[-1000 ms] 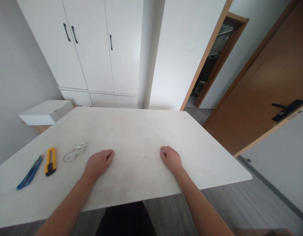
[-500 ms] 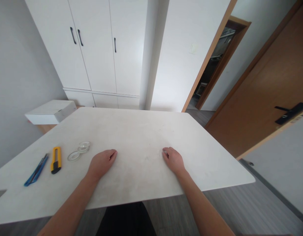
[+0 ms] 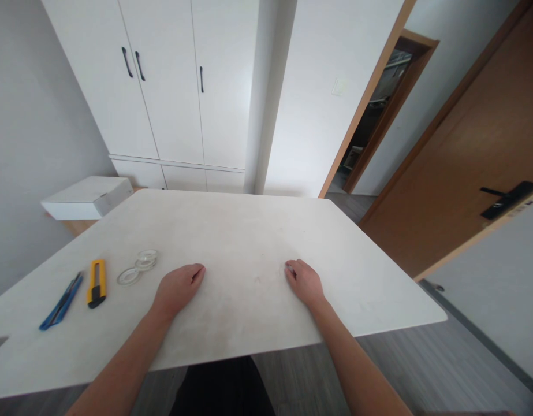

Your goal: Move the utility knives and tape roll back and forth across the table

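My left hand [image 3: 179, 286] rests on the white table [image 3: 244, 231], its fingers curled in and nothing showing in them. To the right, my right hand [image 3: 305, 281] lies on the tabletop in the same way, thumb against the curled fingers, and no held thing can be seen. Left of my left hand lie clear tape rolls [image 3: 129, 277], flat and partly overlapping. Beyond them is a yellow utility knife [image 3: 92, 283] with a black end. Farthest left lies a blue utility knife [image 3: 62, 301], set at a slant. Neither hand touches these things.
A white box [image 3: 90, 193] stands past the table's far left corner. White cupboards [image 3: 162, 86] with dark handles line the back wall. On the right, a brown wooden door [image 3: 461, 156] stands beyond the table's edge.
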Demonstrator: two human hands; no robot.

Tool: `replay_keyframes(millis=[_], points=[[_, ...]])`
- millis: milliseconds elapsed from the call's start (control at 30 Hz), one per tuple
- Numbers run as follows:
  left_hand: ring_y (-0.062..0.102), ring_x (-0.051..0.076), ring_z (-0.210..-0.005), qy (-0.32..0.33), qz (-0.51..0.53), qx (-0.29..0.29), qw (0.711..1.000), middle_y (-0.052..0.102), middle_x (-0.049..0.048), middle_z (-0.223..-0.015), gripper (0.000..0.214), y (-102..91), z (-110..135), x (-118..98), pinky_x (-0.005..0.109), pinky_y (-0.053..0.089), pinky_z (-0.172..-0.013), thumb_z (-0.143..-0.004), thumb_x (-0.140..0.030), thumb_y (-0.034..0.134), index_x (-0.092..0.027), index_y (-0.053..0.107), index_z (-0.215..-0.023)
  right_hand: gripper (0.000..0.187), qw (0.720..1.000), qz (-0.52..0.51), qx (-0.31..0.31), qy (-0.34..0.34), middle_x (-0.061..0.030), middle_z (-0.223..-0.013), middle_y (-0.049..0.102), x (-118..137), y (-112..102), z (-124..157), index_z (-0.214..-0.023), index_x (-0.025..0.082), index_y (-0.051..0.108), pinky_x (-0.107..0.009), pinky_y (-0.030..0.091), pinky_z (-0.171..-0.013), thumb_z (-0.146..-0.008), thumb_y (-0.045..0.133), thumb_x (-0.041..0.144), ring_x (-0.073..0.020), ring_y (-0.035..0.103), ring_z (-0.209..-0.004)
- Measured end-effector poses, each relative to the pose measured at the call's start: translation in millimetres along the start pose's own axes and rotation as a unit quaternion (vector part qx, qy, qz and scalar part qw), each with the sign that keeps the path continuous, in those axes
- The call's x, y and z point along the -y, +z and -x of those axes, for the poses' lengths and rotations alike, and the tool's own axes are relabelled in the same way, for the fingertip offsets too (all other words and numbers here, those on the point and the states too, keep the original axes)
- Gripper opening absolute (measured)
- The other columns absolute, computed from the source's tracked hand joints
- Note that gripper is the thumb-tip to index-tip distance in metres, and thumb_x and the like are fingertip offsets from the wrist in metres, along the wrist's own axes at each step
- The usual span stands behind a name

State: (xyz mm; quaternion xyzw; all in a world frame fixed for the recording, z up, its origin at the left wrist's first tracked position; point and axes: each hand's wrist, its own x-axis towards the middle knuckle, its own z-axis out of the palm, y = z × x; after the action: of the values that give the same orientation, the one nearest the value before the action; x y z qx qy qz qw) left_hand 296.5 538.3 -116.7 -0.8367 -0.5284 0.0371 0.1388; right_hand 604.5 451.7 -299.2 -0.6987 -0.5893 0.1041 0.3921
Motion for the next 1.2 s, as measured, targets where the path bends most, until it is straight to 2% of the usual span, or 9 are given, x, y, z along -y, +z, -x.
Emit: replay_keyframes(millis=[1200], points=[[0.067, 0.022, -0.098, 0.007, 0.008, -0.002, 1.0, 0.074, 0.0062, -0.107, 0.044, 1.0, 0.7, 2.1, 0.03, 0.045, -0.082, -0.1, -0.04, 0.032, -0.022, 0.071, -0.098, 0.025, 1.0, 0.004, -0.002, -0.004, -0.0052, -0.098, 0.067, -0.7, 0.0, 0.1, -0.11, 0.021, 0.066, -0.025, 0.044, -0.08, -0.1, 0.045, 0.029, -0.0169, 0.063, -0.09]])
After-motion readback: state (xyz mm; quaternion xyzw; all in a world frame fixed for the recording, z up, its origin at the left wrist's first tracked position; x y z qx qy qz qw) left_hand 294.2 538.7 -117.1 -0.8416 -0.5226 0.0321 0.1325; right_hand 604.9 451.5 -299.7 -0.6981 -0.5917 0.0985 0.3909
